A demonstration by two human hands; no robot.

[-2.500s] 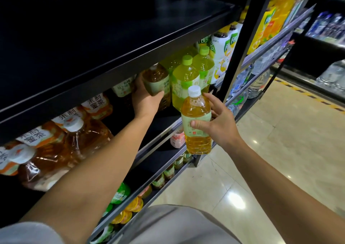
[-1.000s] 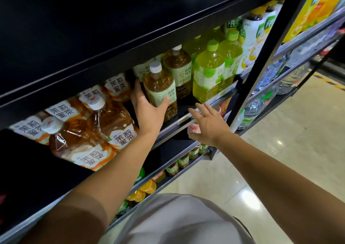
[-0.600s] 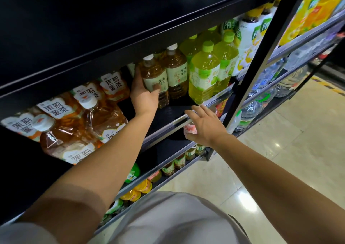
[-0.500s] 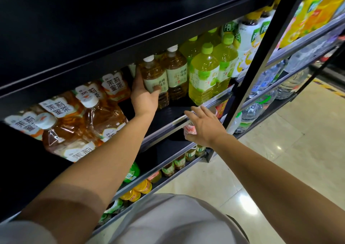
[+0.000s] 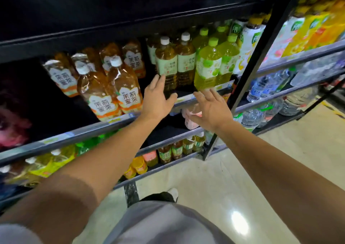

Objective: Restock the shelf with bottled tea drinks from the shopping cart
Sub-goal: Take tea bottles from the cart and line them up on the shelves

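Observation:
Two amber tea bottles with white caps stand side by side on the middle shelf (image 5: 123, 121): the left one (image 5: 166, 62) and the right one (image 5: 185, 60). My left hand (image 5: 156, 98) hovers just below and in front of the left bottle, fingers spread, holding nothing. My right hand (image 5: 211, 109) is open too, in front of the shelf edge below the green-capped yellow bottles (image 5: 209, 66). The shopping cart is out of view.
Shrink-wrapped packs of amber tea (image 5: 112, 92) lie tilted at the left of the same shelf. White and yellow drinks (image 5: 250, 38) stand to the right behind a black upright post (image 5: 255, 51). Water bottles (image 5: 261, 88) fill the right bay; small bottles (image 5: 173, 150) line the lower shelf.
My left hand has let go of the amber bottle and drawn back from the shelf. My right hand has lifted slightly and opened wider. The view has pulled back from the shelf.

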